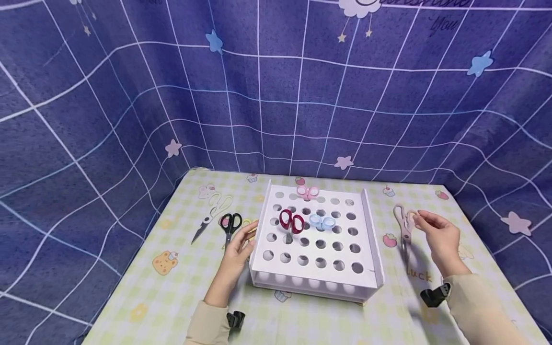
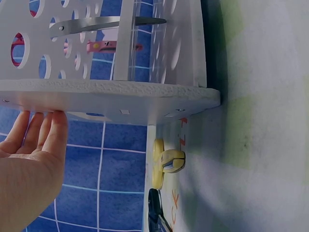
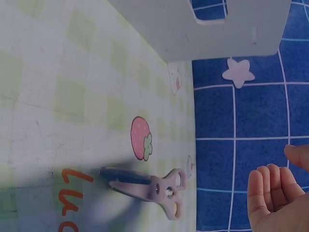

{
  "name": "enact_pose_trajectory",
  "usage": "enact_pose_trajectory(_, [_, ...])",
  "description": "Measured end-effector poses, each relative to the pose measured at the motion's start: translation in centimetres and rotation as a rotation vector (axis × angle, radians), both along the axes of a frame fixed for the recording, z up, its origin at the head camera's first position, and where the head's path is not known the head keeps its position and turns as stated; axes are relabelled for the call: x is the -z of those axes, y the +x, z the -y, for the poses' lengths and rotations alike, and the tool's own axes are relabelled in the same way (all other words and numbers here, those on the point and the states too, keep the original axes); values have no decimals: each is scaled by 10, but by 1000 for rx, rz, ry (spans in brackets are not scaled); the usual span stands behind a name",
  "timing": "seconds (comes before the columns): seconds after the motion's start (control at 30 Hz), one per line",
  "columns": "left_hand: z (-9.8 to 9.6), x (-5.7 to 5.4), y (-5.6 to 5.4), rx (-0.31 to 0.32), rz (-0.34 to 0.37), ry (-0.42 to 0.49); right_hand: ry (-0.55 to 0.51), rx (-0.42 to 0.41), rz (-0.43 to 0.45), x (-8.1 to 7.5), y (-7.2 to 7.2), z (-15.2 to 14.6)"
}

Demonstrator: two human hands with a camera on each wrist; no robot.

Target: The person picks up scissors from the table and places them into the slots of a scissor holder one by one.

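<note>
My left hand [image 1: 236,250] rests its straight fingertips against the left side of a white rack [image 1: 302,274] with rows of round holes. Standing in those holes are dark red scissors [image 1: 292,222], pink scissors [image 1: 307,192] and light blue scissors [image 1: 322,222]. To the right of the rack, my right hand [image 1: 441,235] hovers with fingers loosely bent, just beside the handles of dusty pink scissors [image 3: 165,190]. The right wrist view shows these scissors lying on the tablecloth, with a gap between them and the hand, which holds nothing.
Left of the rack lie white-handled scissors [image 1: 208,219] and black-handled scissors [image 1: 230,224]. Yellow scissors [image 2: 169,162] lie beside the rack, partly behind my left hand in the head view. A blue gridded curtain [image 1: 280,120] hangs behind the checked tablecloth [image 1: 172,297].
</note>
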State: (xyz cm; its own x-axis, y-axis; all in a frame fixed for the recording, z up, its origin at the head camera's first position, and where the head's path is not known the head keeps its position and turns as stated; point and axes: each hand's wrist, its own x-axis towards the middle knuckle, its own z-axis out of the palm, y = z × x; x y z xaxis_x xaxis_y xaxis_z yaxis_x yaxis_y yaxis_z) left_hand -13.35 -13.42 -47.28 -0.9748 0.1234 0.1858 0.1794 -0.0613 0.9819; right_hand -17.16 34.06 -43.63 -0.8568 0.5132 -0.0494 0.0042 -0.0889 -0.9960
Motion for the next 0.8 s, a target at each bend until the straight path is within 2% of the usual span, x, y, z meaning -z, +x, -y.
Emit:
enact_pose_trajectory(0.3, [1, 2, 0, 4, -16, 1, -45, 4, -11, 2, -5, -5])
enact_pose_trajectory(0.43, [1, 2, -1, 7, -12, 3, 5, -7, -50, 9, -9, -9])
enact_pose_trajectory(0.57, [1, 1, -1, 7, -6, 1, 3, -20, -99, 19, -14, -15])
enact_pose_trajectory(0.67, [0, 1, -1, 6, -3, -2, -73, -32, -110, 18, -15, -16])
enact_pose_trajectory(0.8, [1, 2, -1, -1, 0, -8, -108, -30, -96, 15, -15, -14])
